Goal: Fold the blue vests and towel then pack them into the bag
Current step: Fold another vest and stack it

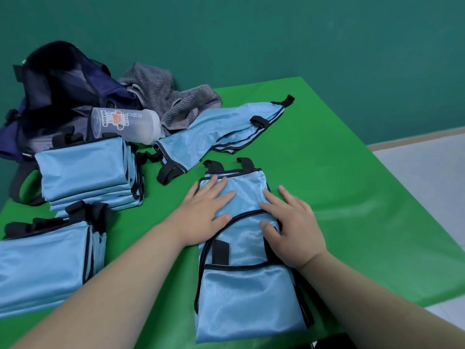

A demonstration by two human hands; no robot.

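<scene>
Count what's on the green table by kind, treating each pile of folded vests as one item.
Folded vest piles: 2
Loose vests: 2
Towel: 1
Bottle: 1
Bag: 1
Total: 7

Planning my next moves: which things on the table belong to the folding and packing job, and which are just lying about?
Job: vest under left hand and right hand; unfolded vest behind it; far folded stack; near folded stack; grey towel; dark bag.
Lying about: shaker bottle, on its side beside the bag.
</scene>
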